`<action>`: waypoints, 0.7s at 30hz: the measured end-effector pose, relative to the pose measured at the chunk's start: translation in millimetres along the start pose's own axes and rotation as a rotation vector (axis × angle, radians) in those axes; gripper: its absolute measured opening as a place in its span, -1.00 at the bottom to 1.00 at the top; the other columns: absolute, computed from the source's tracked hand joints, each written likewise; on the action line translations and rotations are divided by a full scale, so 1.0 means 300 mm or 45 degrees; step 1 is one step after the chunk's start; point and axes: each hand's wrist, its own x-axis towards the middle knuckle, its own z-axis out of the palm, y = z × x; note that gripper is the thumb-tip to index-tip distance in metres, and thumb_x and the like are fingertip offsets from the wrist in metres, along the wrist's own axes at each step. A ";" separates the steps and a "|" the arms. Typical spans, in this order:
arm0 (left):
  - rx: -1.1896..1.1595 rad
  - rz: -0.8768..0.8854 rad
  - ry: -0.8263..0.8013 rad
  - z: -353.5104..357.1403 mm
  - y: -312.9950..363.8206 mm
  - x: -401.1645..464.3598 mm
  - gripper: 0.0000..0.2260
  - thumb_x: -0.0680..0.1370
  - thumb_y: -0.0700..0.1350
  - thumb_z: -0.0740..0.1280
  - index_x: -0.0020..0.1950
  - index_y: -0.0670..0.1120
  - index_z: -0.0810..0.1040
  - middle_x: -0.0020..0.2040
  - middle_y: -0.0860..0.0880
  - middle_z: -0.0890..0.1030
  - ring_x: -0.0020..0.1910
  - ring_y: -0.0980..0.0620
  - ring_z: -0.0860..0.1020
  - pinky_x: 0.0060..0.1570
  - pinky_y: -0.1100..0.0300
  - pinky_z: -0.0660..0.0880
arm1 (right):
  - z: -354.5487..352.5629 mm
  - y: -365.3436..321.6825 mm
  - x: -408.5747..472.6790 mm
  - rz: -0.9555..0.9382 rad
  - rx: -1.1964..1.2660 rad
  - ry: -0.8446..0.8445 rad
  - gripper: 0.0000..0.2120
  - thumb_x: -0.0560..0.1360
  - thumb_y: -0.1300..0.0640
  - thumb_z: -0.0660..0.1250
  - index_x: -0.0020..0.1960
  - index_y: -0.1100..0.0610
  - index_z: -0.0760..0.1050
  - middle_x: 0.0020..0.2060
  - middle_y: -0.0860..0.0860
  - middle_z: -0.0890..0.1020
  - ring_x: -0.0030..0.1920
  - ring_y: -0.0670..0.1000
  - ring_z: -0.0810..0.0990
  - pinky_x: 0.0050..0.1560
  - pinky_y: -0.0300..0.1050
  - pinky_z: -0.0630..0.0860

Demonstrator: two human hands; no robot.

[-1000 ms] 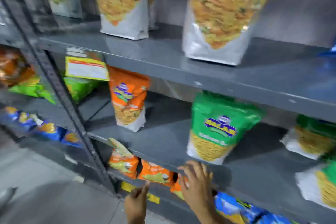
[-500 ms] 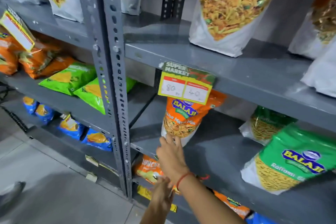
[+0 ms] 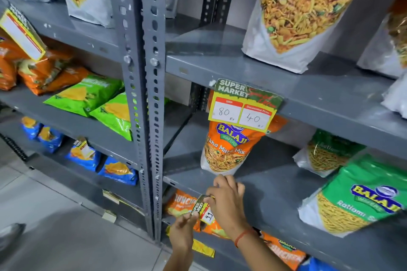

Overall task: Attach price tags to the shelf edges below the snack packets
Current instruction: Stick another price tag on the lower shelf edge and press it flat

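Head view, angled down, probably near shelves (image 3: 286, 196)

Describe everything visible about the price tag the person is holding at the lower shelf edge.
The price tag is a small printed card, dark green on top with "SUPER MARKET" in pale letters, yellow below with a red-bordered white box bearing handwritten digits that are only partly visible. It looks like thin glossy paper, tilted and slightly curled. The left hand pinches its lower left edge; the right hand covers its right side, pressing it toward the grey shelf edge below the orange snack packet.
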 end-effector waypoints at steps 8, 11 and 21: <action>0.406 0.383 -0.111 -0.109 0.084 0.018 -0.84 0.36 -0.16 0.54 -0.38 -0.15 0.63 -0.48 0.07 0.62 -0.40 0.12 0.56 -0.30 0.24 0.44 | 0.051 0.040 -0.156 0.178 0.001 -0.077 -0.80 0.21 -0.11 0.57 -0.27 -0.10 0.60 -0.18 -0.14 0.43 -0.06 -0.03 0.42 -0.11 -0.04 0.22; 0.675 0.532 -0.143 -0.123 0.115 0.021 -0.78 0.29 0.12 0.52 -0.38 -0.01 0.66 -0.46 0.08 0.63 -0.46 0.14 0.52 -0.36 0.17 0.42 | 0.075 0.032 -0.192 0.224 -0.057 -0.118 -0.75 0.13 -0.14 0.57 -0.29 -0.10 0.59 -0.21 -0.14 0.45 -0.09 -0.02 0.42 -0.12 -0.01 0.23; 0.991 0.801 -0.141 -0.083 0.207 0.066 -0.79 0.36 0.14 0.49 -0.26 0.00 0.65 -0.26 0.04 0.66 -0.23 0.09 0.61 -0.28 0.14 0.48 | 0.066 0.031 -0.128 0.229 -0.049 0.117 -0.77 0.44 -0.21 0.34 -0.23 -0.08 0.61 -0.20 -0.12 0.48 -0.08 0.00 0.42 -0.12 0.01 0.25</action>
